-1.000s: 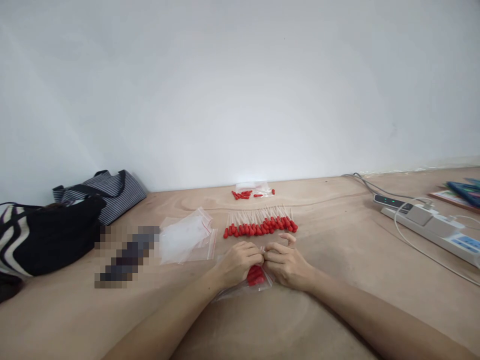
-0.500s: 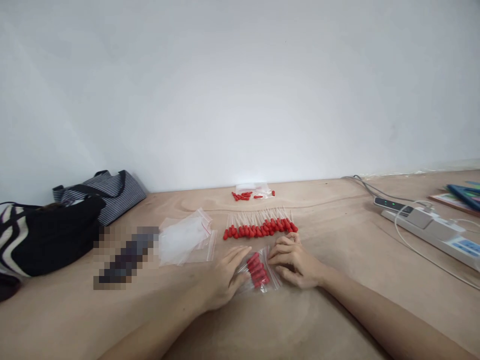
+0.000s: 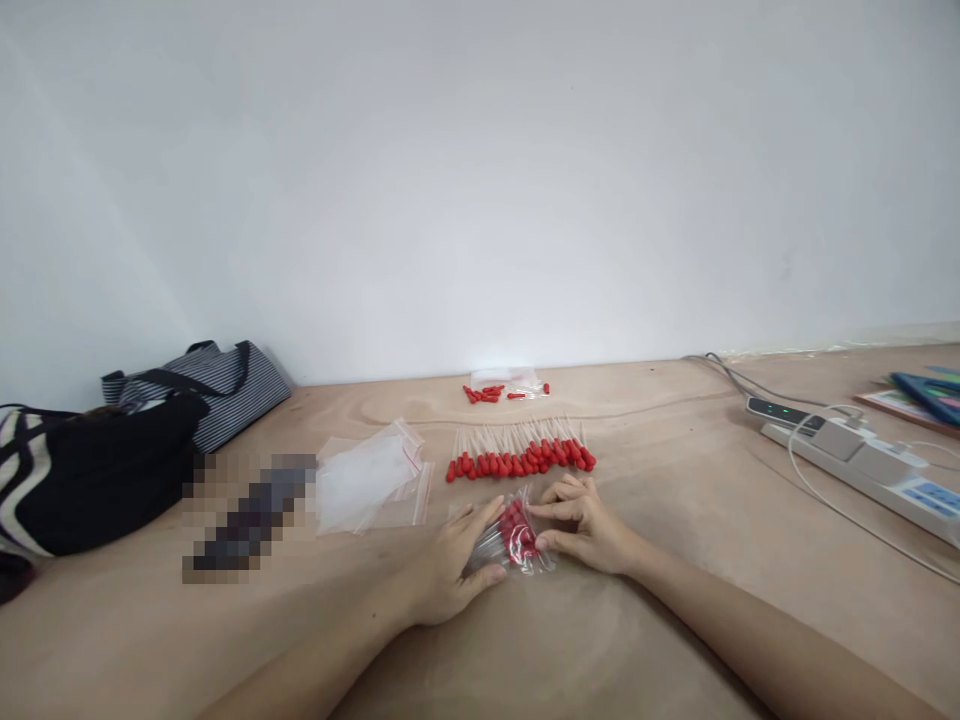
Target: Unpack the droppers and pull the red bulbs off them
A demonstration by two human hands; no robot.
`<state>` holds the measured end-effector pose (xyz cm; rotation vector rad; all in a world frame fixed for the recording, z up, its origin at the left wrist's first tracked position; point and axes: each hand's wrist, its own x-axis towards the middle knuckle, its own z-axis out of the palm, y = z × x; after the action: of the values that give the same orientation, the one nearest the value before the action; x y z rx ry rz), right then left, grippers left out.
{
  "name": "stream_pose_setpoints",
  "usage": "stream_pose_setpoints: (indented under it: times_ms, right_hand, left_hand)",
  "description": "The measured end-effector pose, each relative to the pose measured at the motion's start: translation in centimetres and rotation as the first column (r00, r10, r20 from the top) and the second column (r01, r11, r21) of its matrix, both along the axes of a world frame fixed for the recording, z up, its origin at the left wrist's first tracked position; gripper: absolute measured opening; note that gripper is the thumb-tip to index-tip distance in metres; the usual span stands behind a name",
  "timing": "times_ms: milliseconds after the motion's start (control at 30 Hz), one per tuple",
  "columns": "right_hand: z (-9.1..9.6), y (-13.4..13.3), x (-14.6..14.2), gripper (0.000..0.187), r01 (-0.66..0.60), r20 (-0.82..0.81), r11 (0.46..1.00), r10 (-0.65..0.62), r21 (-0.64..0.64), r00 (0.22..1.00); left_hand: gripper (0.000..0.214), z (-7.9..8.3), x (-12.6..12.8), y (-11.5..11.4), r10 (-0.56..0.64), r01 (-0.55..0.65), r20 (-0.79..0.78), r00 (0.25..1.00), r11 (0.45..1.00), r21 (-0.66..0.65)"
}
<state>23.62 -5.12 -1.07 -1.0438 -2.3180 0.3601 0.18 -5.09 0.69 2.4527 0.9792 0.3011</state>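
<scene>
In front of me on the table lies a clear zip-lock bag (image 3: 534,560) with several red-bulbed droppers (image 3: 517,530) inside, their stems pointing left. My left hand (image 3: 461,560) cups the bag's left end, thumb on the near side and fingers on the far side. At the bag's right edge, the fingers and thumb of my right hand (image 3: 581,525) are closed on the plastic beside the red bulbs. Just beyond my hands is a row of loose droppers (image 3: 517,460), red bulbs towards me and pale stems pointing away.
Flat zip-lock bags (image 3: 367,480) lie stacked to the left, near a blurred dark object (image 3: 251,515). Farther left are a black bag (image 3: 120,470) and a striped bag (image 3: 240,395). More red bulbs (image 3: 484,394) lie by the wall. A power strip (image 3: 870,470) with cables stands right.
My right hand has shifted slightly left onto the bag's edge. My left hand has moved a little nearer me, and the stems in the bag now show more.
</scene>
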Motion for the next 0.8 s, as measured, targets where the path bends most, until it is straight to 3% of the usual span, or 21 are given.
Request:
stream_pose_setpoints:
  times_ms: [100,333,433,600,800]
  right_hand:
    - [-0.1,0.1,-0.2,0.017,-0.010,-0.030,1.000,0.010,-0.009,0.999]
    - [-0.5,0.0,-1.1,0.020,0.108,-0.090,0.966,-0.132,-0.235,0.987]
    - [-0.6,0.0,-1.1,0.020,0.114,-0.094,0.958,-0.143,-0.262,0.985]
    - [-0.7,0.3,-0.7,0.019,-0.044,-0.236,0.962,-0.021,-0.268,0.971]
    - [-0.4,0.5,-0.4,0.035,-0.285,-0.433,0.906,0.130,-0.313,0.892]
  left_hand:
    - [0.064,-0.6,-0.1,0.0,0.020,-0.020,0.024,1.000,1.000,0.006]
    - [0.061,-1.4,-0.5,0.1,0.055,-0.056,0.042,0.998,0.998,0.014]
    - [0.062,-1.7,-0.7,0.3,0.034,-0.036,0.077,0.996,0.999,0.024]
    - [0.059,-1.3,-0.5,0.3,0.019,-0.023,0.111,0.994,0.999,0.030]
    - [0.053,-0.7,-0.2,0.1,0.060,-0.068,0.137,0.989,0.996,0.055]
